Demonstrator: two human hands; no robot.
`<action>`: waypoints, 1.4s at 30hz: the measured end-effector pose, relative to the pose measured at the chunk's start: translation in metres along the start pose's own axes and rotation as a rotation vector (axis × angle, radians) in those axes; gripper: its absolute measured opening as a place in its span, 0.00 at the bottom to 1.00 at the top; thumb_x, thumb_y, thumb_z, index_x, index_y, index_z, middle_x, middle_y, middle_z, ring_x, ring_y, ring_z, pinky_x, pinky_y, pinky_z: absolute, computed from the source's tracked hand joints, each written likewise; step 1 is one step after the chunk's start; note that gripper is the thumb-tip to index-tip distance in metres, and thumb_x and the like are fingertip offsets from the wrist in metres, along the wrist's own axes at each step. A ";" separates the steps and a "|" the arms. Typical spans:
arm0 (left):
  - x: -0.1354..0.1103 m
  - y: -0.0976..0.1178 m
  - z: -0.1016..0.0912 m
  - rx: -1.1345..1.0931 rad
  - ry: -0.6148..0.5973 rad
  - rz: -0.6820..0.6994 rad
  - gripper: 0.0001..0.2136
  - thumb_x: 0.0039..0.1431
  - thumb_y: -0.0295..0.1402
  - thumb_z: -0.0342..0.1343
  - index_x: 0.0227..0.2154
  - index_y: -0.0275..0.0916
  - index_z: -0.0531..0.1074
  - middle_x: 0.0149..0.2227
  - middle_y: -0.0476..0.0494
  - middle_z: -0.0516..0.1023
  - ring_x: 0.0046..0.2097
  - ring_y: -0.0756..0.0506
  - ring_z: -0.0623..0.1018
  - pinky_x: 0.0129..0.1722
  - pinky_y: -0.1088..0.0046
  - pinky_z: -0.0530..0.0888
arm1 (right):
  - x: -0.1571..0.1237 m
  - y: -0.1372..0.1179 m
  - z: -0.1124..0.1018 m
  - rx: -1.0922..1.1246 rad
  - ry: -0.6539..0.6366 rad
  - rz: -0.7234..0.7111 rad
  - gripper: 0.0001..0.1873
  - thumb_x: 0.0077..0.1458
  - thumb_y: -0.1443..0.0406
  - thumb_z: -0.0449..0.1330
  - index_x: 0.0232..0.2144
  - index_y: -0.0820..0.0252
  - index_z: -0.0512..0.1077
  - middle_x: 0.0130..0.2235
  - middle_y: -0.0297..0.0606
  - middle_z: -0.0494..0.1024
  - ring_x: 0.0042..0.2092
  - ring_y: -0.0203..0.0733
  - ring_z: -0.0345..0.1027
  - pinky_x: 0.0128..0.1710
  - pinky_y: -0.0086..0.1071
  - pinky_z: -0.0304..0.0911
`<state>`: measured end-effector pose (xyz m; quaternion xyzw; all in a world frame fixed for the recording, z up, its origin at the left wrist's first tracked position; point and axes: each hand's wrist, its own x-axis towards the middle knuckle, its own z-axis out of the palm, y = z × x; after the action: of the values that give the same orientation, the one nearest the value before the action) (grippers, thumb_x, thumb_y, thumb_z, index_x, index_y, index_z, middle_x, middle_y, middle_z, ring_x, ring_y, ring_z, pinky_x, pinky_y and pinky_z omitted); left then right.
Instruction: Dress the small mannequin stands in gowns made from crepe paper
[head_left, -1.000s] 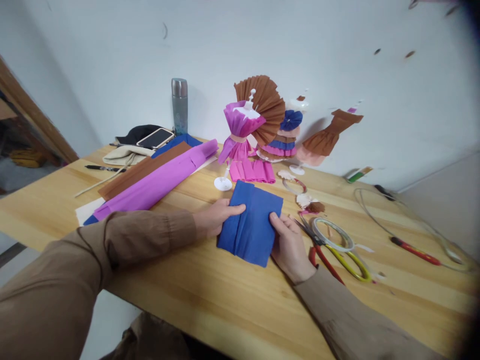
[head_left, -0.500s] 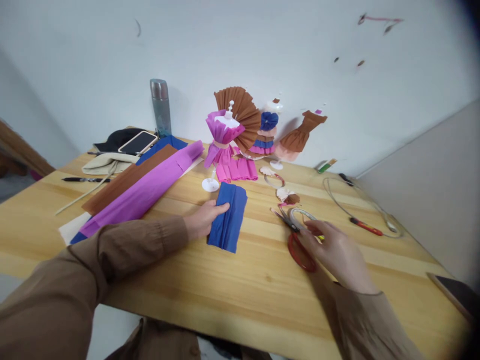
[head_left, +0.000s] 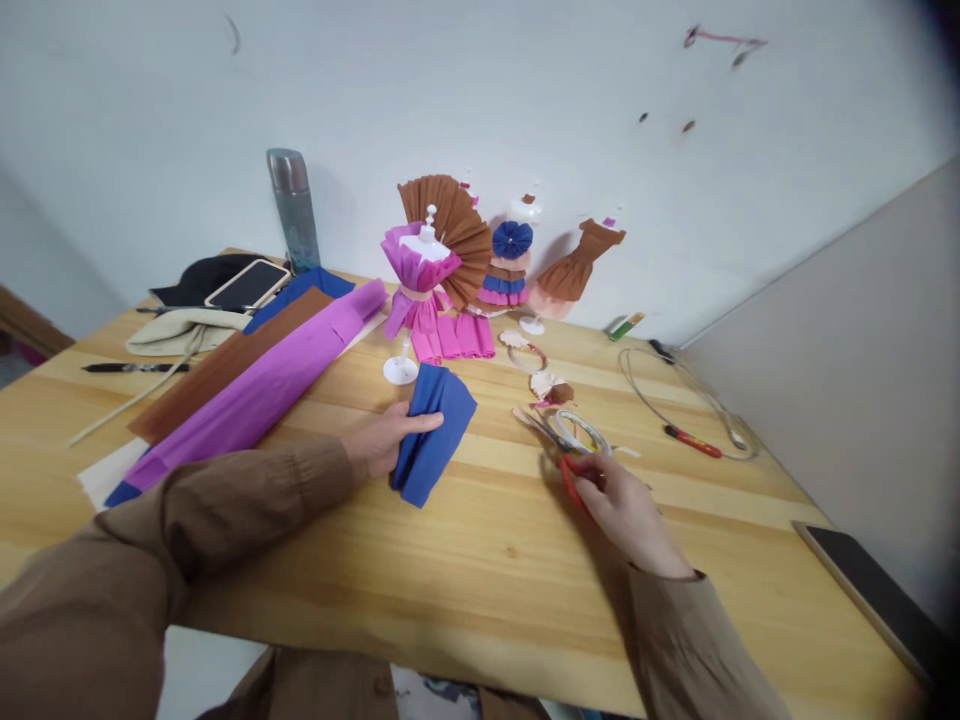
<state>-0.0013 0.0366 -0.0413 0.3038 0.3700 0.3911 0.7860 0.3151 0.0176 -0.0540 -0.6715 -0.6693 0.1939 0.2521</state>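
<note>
Folded blue crepe paper (head_left: pixel 431 430): matt, finely crinkled. Magenta crepe roll (head_left: pixel 262 390) and brown crepe sheet (head_left: pixel 217 370): same dull, ribbed paper. Table (head_left: pixel 487 560): pale wood, smooth, faint satin sheen, grain visible. Scissors (head_left: pixel 564 468): glossy red plastic handles, metal blades. Flask (head_left: pixel 292 210): brushed metal, dull shine. Phone (head_left: pixel 247 283): glossy face. Left sleeve (head_left: pixel 247 490): matt brown cloth.

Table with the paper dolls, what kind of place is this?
Probably a craft workspace, perhaps at home: crepe paper rolls, little mannequins in paper dresses, and scissors in the right hand while the left hand pinches blue paper.
</note>
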 end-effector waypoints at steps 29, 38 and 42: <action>0.144 -0.005 0.071 1.461 -0.629 0.597 0.10 0.50 0.26 0.64 0.37 0.38 0.79 0.37 0.46 0.80 0.41 0.45 0.77 0.38 0.75 0.66 | -0.002 0.017 -0.011 0.108 -0.164 -0.116 0.11 0.47 0.56 0.62 0.24 0.58 0.70 0.23 0.36 0.72 0.24 0.37 0.60 0.23 0.31 0.55; 0.138 -0.023 0.072 1.533 -0.450 0.673 0.08 0.59 0.37 0.58 0.37 0.40 0.78 0.38 0.46 0.80 0.41 0.45 0.77 0.35 0.74 0.64 | -0.003 0.021 -0.008 0.206 -0.171 0.047 0.14 0.44 0.54 0.62 0.25 0.59 0.70 0.20 0.35 0.72 0.21 0.36 0.60 0.20 0.29 0.54; 0.138 -0.025 0.072 1.560 -0.396 0.670 0.08 0.59 0.38 0.58 0.37 0.41 0.78 0.39 0.45 0.80 0.42 0.44 0.77 0.35 0.74 0.65 | -0.006 0.013 -0.008 0.159 -0.153 0.048 0.13 0.44 0.55 0.62 0.23 0.58 0.70 0.19 0.36 0.73 0.21 0.37 0.62 0.20 0.29 0.54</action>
<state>0.1254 0.1262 -0.0683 0.9108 0.2799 0.1767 0.2467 0.3301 0.0115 -0.0555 -0.6485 -0.6526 0.3033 0.2480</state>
